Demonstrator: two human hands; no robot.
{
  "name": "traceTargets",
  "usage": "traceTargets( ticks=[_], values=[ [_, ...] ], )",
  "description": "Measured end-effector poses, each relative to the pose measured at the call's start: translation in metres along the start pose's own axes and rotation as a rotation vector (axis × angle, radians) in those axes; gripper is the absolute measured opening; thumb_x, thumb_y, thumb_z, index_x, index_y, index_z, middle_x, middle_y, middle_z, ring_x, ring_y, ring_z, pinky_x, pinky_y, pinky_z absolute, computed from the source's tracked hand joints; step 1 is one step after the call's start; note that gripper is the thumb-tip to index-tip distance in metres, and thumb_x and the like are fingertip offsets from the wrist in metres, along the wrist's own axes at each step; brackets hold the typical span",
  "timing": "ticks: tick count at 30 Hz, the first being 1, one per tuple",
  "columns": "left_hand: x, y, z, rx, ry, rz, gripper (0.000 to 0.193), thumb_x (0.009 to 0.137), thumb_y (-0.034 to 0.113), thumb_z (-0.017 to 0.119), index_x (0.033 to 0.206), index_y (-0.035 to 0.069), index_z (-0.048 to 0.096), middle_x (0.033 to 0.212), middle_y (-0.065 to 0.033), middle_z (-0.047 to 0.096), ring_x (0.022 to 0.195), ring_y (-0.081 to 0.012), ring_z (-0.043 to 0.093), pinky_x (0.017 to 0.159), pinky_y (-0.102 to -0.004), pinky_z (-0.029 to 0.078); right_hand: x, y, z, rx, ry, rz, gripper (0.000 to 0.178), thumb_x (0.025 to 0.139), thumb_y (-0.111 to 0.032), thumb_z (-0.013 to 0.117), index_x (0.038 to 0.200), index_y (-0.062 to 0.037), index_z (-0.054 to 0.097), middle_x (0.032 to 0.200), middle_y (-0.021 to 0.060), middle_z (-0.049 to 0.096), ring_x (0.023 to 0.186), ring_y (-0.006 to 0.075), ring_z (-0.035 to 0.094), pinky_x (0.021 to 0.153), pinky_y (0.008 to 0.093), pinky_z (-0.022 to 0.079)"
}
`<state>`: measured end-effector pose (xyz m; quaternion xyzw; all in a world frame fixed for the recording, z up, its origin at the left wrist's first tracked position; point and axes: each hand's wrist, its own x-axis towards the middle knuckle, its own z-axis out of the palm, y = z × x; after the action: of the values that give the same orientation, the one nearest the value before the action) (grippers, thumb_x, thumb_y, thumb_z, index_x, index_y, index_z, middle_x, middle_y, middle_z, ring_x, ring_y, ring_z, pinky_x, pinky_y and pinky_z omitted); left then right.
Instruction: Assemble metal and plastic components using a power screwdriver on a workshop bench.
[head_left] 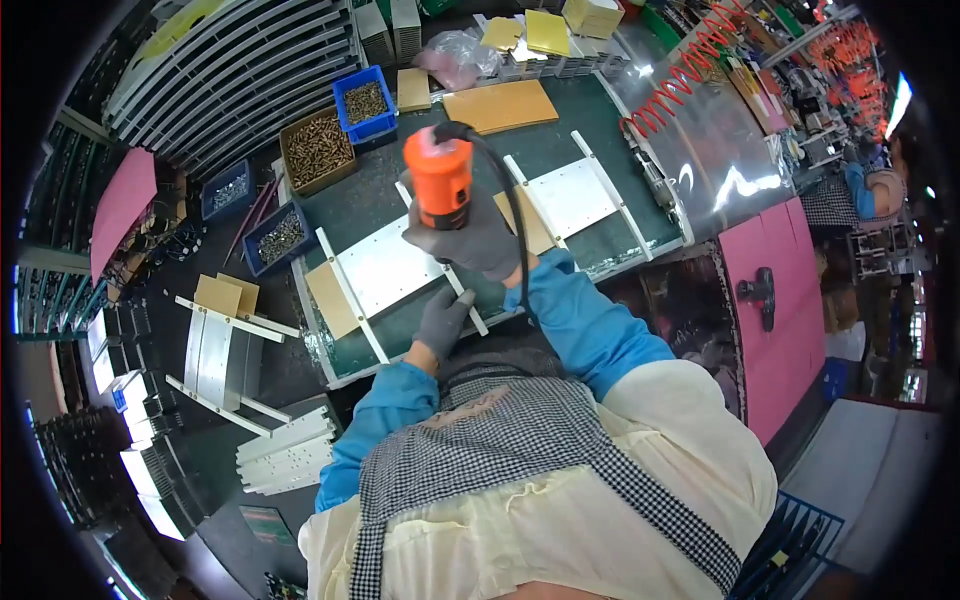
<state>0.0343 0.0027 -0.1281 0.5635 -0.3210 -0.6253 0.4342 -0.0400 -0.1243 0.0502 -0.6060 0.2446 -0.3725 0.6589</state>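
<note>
My right hand (465, 240), in a dark grey glove, is closed round an orange power screwdriver (440, 185) with a black cord. It is over a white metal panel (385, 265) with small holes, and its tip is hidden. Below it my left hand (442, 318), also gloved, grips the near part of a narrow white metal bar (472, 312) at the panel's right edge. Another white bar (350, 295) runs along the panel's left edge. To the right lies a second panel (570, 205) between two similar bars.
Several screw containers stand at the left, among them a blue bin (365, 105), a cardboard box (317, 150) and a dark blue tray (278, 238). Another panel frame (215, 360) and stacked white strips (287, 452) lie at the lower left. A red coiled hose (685, 70) hangs at the upper right.
</note>
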Motion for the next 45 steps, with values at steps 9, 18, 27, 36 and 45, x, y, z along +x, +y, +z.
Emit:
traceTargets(
  ticks=[9,18,27,36,45],
  values=[
    [0.003,-0.001,0.003,-0.113,0.122,0.092,0.024,0.092,0.012,0.064,0.112,-0.001,0.06,0.095,-0.0089,0.065,0.088,-0.0159,0.062,0.078,-0.0331,0.051,-0.009,-0.014,0.022,-0.103,0.056,-0.002,0.061,0.077,0.002,0.071,0.132,-0.0023,0.044,0.085,0.0048,0.063,0.068,0.0135,0.061,0.06,0.0291,0.052],
    [0.006,0.01,0.02,-0.331,0.152,0.021,0.031,0.089,0.002,0.06,0.12,-0.001,0.055,0.103,-0.0126,0.065,0.092,-0.0216,0.065,0.082,-0.0336,0.054,-0.044,-0.091,-0.046,-0.233,0.086,-0.712,0.064,0.082,-0.007,0.073,0.137,-0.0026,0.042,0.102,0.0111,0.062,0.098,0.0262,0.061,0.092,0.044,0.05],
    [-0.002,0.012,0.04,-0.52,0.391,0.022,0.03,0.091,0.001,0.058,0.12,-0.001,0.056,0.107,-0.0128,0.065,0.093,-0.0235,0.065,0.082,-0.0362,0.055,-0.098,-0.094,-0.244,-1.067,-0.27,-0.413,0.061,0.065,-0.008,0.08,0.123,-0.0093,0.06,0.103,0.0105,0.066,0.097,0.0318,0.062,0.085,0.0426,0.048],
    [0.027,0.032,0.07,-0.344,0.801,-0.135,0.035,0.1,0.04,0.053,0.109,0.007,0.061,0.081,0.001,0.057,0.06,-0.0072,0.046,0.049,-0.0217,0.038,-0.155,-0.038,-0.466,-1.546,-0.487,-0.454,0.058,0.063,-0.012,0.076,0.119,-0.0217,0.065,0.102,0.0017,0.063,0.111,0.0262,0.056,0.106,0.0424,0.037],
    [0.056,0.006,0.065,-0.142,1.048,-0.113,0.046,0.098,0.046,0.053,0.087,0.004,0.069,0.071,-0.0027,0.061,0.062,-0.0142,0.057,0.056,-0.031,0.046,-0.145,-0.019,-0.572,-1.666,-0.423,-0.438,0.036,0.072,-0.013,0.064,0.108,-0.0139,0.065,0.118,0.0065,0.061,0.126,0.0274,0.049,0.11,0.0474,0.036]
  ],
)
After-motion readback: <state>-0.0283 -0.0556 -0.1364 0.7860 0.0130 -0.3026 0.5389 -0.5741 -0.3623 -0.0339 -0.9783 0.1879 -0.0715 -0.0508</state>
